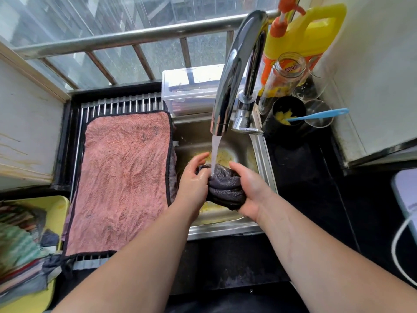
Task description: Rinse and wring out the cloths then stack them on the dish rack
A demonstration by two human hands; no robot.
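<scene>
Single view, wide-angle, worn on head. Looking forward and steeply down onto sink point(264, 159), close above counter point(304, 177) edge. Facing window railing point(126, 38) along top of frame. Centred on dark cloth point(225, 188) between left hand point(194, 179) and right hand point(250, 188), both near, with forearms reaching in from bottom edge. Taking in dish rack point(126, 105) at left, counter at right. Set close to faucet point(234, 71), large at upper centre. Bending straight lines toward frame edges.

left hand point(194, 181): bare, wet sheen across knuckles | right hand point(248, 190): bare | left forearm point(140, 251): bare to frame edge | right forearm point(316, 249): bare to frame edge
</scene>
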